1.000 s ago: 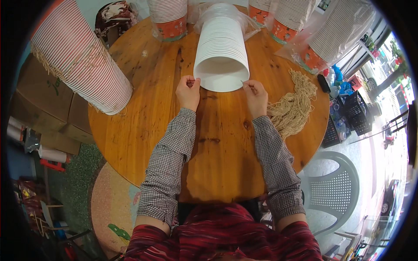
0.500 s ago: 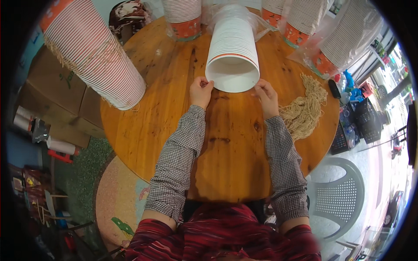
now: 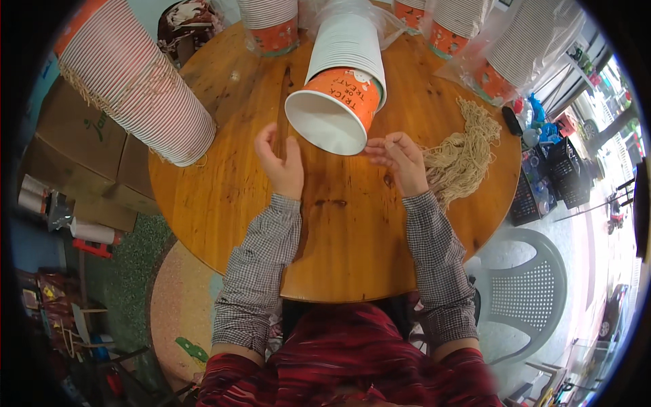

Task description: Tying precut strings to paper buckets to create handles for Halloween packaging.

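An orange paper bucket [image 3: 352,92] with a white inside juts out of the near end of a stack of nested white paper buckets [image 3: 347,46]. It sits askew, its mouth toward me and slightly left, its far end still inside the stack. My left hand [image 3: 283,163] is open left of the rim, thumb and fingers apart, touching nothing. At the rim's lower right is my right hand [image 3: 400,159], fingers stretched toward the bucket and fingertips at its edge; no grip shows. Beside that hand lies a bundle of beige twine [image 3: 464,159] on the round wooden table [image 3: 346,251].
A tall twine-tied bucket stack [image 3: 142,81] leans at the left. More bagged stacks stand along the far edge, one bagged stack [image 3: 525,54] at the far right. Cardboard boxes [image 3: 81,142] are left of the table, a grey plastic chair [image 3: 519,298] at the right.
The orange bucket has come partway out of the stack and tilted. My left hand has let go of the rim and moved left, opening. My right hand has shifted slightly left and its fingers have straightened.
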`<state>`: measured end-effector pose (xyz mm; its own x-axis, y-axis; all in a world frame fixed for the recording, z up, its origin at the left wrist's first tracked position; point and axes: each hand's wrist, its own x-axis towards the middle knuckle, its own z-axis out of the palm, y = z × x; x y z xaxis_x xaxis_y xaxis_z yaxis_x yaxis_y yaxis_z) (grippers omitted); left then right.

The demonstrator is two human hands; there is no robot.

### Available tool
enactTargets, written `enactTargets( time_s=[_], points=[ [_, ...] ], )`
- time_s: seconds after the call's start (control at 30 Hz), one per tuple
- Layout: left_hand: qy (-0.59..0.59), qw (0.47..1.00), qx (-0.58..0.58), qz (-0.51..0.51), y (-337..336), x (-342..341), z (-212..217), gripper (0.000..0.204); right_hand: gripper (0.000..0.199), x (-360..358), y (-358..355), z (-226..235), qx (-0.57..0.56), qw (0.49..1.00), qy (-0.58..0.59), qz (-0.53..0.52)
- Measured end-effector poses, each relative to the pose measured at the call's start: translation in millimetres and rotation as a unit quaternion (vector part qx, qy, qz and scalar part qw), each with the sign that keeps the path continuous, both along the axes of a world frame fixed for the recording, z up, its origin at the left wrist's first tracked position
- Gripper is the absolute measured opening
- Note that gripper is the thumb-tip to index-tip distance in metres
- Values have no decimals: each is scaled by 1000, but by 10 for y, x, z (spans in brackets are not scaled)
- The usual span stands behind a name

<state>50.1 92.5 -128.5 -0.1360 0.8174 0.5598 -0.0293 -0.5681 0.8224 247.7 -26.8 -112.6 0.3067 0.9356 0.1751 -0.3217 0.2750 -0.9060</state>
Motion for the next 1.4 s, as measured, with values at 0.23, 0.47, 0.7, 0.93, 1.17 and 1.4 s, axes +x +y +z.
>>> enactTargets(
  time_s=[0.23, 0.47, 0.7, 0.93, 1.17, 1.4],
  points=[
    [255, 930, 149, -219, -423, 291, 54, 52, 14, -268, 43, -14, -34, 994, -99, -30],
    [351, 917, 31, -186, -446, 206, 171, 30, 12, -430, -12, 46, -59, 976, -196, -79],
    [192, 952, -15, -237, -650, -23, 386, 26, 9, -621, -165, 168, -35, 983, -172, -47],
    [139, 941, -111, -286, -641, 5, 324, 27, 7, -642, -179, 198, -63, 973, -212, -66],
    [179, 939, -49, -291, -609, -10, 256, 31, 9, -636, -179, 203, -60, 962, -256, -67],
    [170, 939, -47, -294, -630, 0, 249, 33, 9, -648, -175, 220, -62, 953, -283, -92]
  ],
)
